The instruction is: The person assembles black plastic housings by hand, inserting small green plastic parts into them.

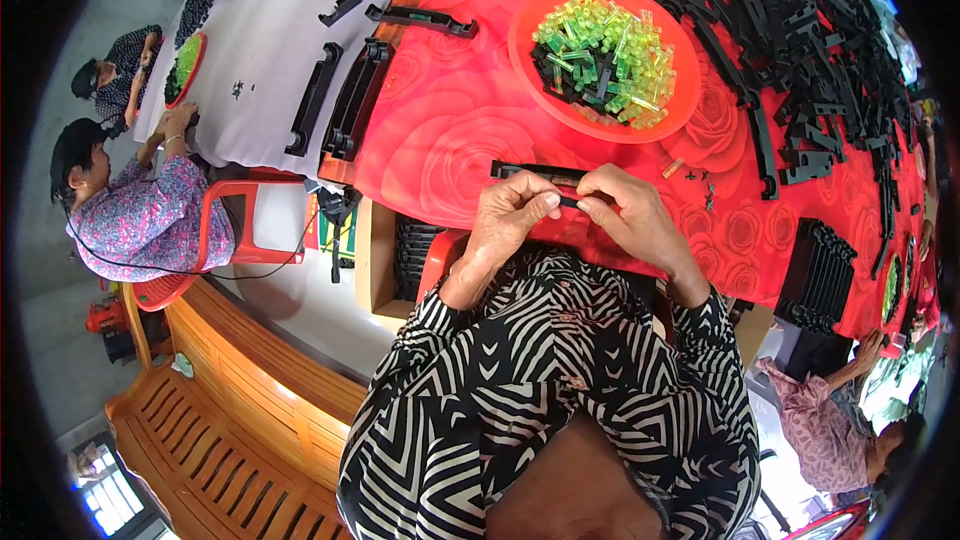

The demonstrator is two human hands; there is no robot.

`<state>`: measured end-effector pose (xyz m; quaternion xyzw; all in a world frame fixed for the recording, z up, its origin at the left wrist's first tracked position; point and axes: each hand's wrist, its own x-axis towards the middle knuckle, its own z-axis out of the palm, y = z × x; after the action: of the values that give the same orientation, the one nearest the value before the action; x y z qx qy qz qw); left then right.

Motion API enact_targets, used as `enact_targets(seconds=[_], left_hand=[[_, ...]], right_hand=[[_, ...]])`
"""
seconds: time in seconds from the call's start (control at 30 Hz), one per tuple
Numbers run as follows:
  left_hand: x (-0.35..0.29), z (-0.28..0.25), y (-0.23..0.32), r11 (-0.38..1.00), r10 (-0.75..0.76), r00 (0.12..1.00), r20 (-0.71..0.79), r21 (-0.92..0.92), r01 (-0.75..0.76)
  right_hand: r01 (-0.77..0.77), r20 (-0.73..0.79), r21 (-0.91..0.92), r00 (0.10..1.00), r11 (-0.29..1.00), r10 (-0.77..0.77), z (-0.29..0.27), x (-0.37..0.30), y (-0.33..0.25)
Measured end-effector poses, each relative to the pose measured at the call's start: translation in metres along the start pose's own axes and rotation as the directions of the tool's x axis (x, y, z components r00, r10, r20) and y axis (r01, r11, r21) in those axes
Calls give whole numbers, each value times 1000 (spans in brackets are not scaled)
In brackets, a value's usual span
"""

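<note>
At the near edge of the red rose-patterned table, my left hand (508,218) and my right hand (634,218) meet, each with thumb and forefinger pinched. Between their fingertips is a small black plastic piece (568,202), partly covered by the fingers. Just behind them lies a long black plastic bracket (512,170) on the cloth, its middle and right parts hidden by my hands. Beyond it stands a round red tray (520,50) of yellow-green translucent pieces (620,45) and small black parts (585,80).
A big heap of black brackets (800,70) covers the right, with a neat stack (818,278) near the edge. More brackets (357,98) lie left, beside a pale-covered table (270,50). A wooden bench (220,430) stands behind left. Other people (150,205) sit on both sides.
</note>
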<state>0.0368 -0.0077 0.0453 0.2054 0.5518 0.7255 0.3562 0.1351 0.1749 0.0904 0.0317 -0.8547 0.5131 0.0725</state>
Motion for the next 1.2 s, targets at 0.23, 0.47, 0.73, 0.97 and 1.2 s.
enact_targets(seconds=[0.23, 0.47, 0.73, 0.97, 1.2], left_hand=[[-10, 10, -8, 988, -111, 983, -149, -125, 92], [-19, 21, -20, 973, -183, 975, -127, -168, 161], [-24, 22, -28, 974, -55, 978, -200, 203, 96], [-3, -1, -10, 220, 580, 802, 143, 920, -323], [9, -13, -20, 101, 528, 811, 254, 928, -357]], right_hand=[[199, -164, -435, 941, 878, -295, 22, -22, 1], [192, -169, -458, 940, 868, -297, 26, -39, 7], [153, -118, -356, 971, 922, -207, 19, -38, 10], [88, -221, -418, 955, 904, -196, 3, -20, 22], [151, -65, -436, 978, 887, -199, 10, 7, 35]])
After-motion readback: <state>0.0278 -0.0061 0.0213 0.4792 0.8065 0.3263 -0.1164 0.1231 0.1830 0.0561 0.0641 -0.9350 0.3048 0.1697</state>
